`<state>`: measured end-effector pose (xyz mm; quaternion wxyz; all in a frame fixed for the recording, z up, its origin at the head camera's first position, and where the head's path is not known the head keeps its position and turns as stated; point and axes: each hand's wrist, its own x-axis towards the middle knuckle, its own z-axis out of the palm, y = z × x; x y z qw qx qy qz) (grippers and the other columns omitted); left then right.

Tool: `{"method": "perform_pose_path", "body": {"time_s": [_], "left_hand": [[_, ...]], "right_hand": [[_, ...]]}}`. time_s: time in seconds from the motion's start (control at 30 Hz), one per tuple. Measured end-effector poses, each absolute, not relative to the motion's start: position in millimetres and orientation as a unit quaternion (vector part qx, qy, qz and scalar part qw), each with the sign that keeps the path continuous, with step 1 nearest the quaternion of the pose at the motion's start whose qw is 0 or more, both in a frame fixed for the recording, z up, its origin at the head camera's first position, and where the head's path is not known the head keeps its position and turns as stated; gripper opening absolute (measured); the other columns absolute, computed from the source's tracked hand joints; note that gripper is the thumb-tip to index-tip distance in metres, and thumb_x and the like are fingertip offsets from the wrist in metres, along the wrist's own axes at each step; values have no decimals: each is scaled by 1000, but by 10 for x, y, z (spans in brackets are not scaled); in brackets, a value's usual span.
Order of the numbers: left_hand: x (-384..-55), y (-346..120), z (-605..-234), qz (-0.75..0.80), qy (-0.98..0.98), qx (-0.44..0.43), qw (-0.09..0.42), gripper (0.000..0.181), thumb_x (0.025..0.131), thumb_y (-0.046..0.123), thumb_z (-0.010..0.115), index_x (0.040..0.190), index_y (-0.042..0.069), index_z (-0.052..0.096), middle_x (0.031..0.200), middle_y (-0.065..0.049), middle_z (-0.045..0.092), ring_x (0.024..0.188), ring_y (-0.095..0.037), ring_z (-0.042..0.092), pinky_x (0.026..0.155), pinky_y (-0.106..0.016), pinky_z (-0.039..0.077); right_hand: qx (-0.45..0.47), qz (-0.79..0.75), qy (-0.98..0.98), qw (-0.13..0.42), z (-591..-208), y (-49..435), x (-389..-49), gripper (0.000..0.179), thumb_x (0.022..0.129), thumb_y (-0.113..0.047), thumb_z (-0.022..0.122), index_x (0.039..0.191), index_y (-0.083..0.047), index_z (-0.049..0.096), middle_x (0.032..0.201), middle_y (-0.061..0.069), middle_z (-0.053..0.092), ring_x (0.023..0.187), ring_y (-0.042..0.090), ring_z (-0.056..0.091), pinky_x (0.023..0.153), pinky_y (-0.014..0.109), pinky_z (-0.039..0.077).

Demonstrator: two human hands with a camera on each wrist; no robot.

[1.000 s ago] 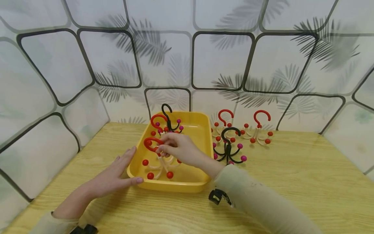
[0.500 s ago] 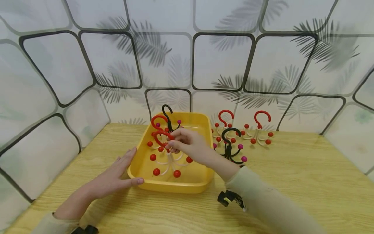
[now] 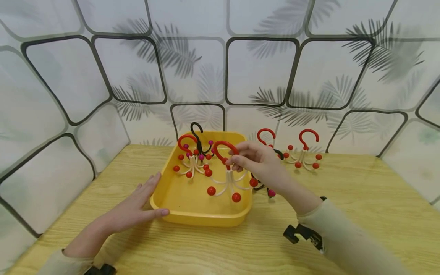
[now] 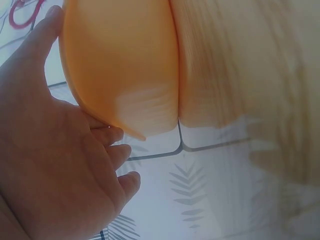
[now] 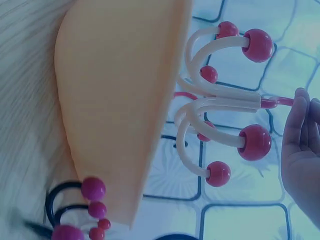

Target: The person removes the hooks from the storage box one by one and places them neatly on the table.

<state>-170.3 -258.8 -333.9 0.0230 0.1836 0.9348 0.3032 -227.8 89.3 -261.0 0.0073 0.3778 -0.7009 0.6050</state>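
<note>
My right hand (image 3: pixel 261 164) pinches a claw hanger (image 3: pixel 229 177) by its red hook. Its cream arms end in red balls and spread downward over the right part of the yellow tray (image 3: pixel 203 219). In the right wrist view, the hanger (image 5: pixel 230 102) is held upright above the tray's wall (image 5: pixel 115 100). My left hand (image 3: pixel 134 208) rests at the tray's near left corner, fingers along the left side and thumb on the front rim. Inside the tray stand a red-hooked hanger (image 3: pixel 192 162) and, behind it, a black one with magenta balls (image 3: pixel 198 147).
Right of the tray, a red-hooked hanger (image 3: pixel 304 152) stands on the wooden table (image 3: pixel 343 198). Another red hook (image 3: pixel 266 133) and a black hanger (image 3: pixel 271 193) are partly hidden behind my right hand. Patterned walls (image 3: pixel 261 72) close off the back and left.
My right hand has carried the red-hooked hanger up and rightward, from the tray's left part to above its right side. My left hand has stayed on the tray.
</note>
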Motion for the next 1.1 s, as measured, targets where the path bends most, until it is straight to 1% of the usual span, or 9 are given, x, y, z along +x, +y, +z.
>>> {"method": "perform_pose_path", "body": {"time_s": [0.07,0.17,0.3,0.37,0.47,0.7,0.77,0.9,1.1], "left_hand": [[-1703,-2591,-3342,303,935,184,22,102,86,49,67,153,3,5,158,-17,4,143,-40,3,111,-60,0],[-1703,-2594,-3344,303,935,185,22,102,85,48,67,153,3,5,158,-17,4,143,-40,3,111,-60,0],[-1705,-2595,-3345,303,935,185,23,102,86,49,67,153,3,5,158,-17,4,143,-40,2,111,-60,0],[-1708,-2595,-3345,304,934,185,24,102,86,48,66,153,3,5,158,-17,3,143,-39,2,111,-60,0],[-1711,-2598,-3344,306,933,186,25,101,86,48,66,153,4,5,158,-17,3,143,-40,2,111,-60,0],[-1716,-2596,-3339,309,933,182,30,101,86,48,66,153,4,5,159,-17,4,143,-40,1,111,-60,1],[-1718,-2595,-3339,311,933,181,32,101,86,48,67,153,4,5,159,-17,4,143,-40,1,111,-60,1],[-1722,-2595,-3340,311,933,179,32,101,86,47,67,153,4,5,159,-17,3,143,-40,1,111,-60,1],[-1703,-2589,-3325,299,938,174,31,103,85,50,67,153,4,4,159,-16,2,143,-40,0,111,-61,3]], "right_hand": [[377,604,-702,21,-2587,986,-2259,15,94,0,57,106,9,57,92,19,70,77,19,67,69,33,57],[372,600,-707,44,-2552,1123,-2233,14,94,-1,58,104,9,59,90,15,71,74,19,67,66,32,58],[356,604,-710,57,-2496,1305,-2175,13,94,-1,58,103,7,60,91,10,72,75,22,67,68,32,58],[352,608,-709,62,-2470,1389,-2143,11,94,-1,58,102,6,59,91,10,71,77,23,67,71,32,57],[349,602,-715,69,-2448,1516,-2118,10,94,-1,58,103,4,60,92,8,72,77,22,66,71,30,57],[339,605,-714,95,-2479,1855,-2124,11,94,3,55,103,6,60,90,9,71,76,20,67,64,26,55],[350,616,-699,97,-2491,1962,-2137,12,94,6,53,103,8,60,90,10,71,76,20,67,64,26,55],[370,631,-674,100,-2528,2171,-2181,16,94,11,49,104,8,60,91,9,71,75,16,67,65,22,55],[389,660,-637,89,-2622,2423,-2260,22,93,18,42,108,12,57,97,11,70,82,17,67,72,24,56]]}}
